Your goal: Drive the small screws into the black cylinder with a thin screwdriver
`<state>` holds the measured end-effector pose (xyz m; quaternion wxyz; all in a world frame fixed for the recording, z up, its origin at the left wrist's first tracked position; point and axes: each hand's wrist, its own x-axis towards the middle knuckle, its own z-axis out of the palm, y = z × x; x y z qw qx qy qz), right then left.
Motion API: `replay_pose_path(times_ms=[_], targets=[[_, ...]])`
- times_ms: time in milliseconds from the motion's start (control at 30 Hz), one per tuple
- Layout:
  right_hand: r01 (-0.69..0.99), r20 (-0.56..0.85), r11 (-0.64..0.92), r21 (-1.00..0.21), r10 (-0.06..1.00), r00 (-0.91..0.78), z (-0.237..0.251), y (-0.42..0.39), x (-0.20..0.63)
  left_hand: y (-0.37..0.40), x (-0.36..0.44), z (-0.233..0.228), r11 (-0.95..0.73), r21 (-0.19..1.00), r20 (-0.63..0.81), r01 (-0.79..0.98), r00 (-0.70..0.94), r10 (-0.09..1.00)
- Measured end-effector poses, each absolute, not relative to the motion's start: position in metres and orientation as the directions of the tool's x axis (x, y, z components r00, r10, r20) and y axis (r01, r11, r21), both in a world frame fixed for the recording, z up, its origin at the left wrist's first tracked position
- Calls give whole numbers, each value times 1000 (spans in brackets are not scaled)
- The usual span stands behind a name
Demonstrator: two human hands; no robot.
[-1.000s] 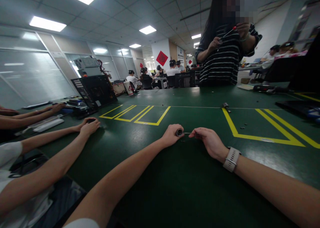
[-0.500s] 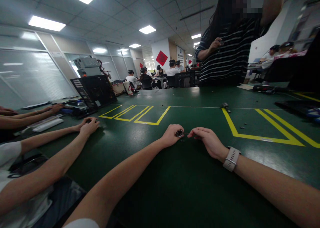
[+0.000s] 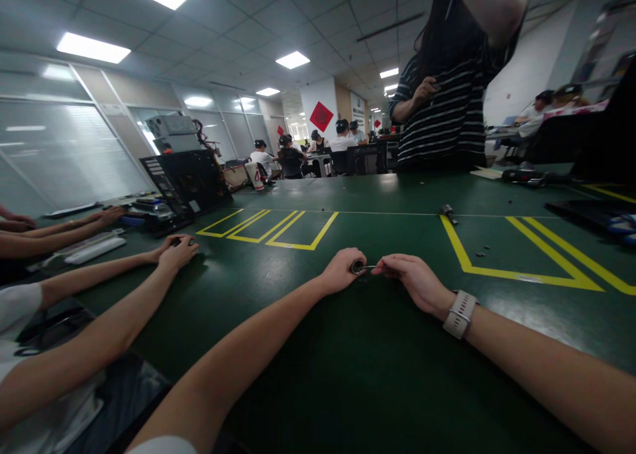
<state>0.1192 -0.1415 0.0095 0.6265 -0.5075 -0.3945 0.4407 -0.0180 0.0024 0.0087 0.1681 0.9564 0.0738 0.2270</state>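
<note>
Left hand (image 3: 342, 270) is curled around a small dark ring-shaped part (image 3: 356, 266), holding it just above the green table (image 3: 348, 374). Right hand (image 3: 412, 278), with a pale watch (image 3: 460, 314) on its wrist, pinches a thin metal tool (image 3: 370, 267) whose tip meets the part. To the left, a co-worker's hand (image 3: 177, 250) rests on the table. Beyond stands a person in a striped top (image 3: 447, 116).

ceiling: panel lights (image 3: 93, 48) | left wall: glazed partition (image 3: 64, 156) | table: green top (image 3: 348, 348), yellow lines (image 3: 517, 272)
</note>
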Motion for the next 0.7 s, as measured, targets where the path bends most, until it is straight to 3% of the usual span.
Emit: replay_pose_path(times_ms=[700], targets=[[-183,69,154,-971,913,401,15,-146,112,-3,-20,12,-966,168,391,195,887,247]])
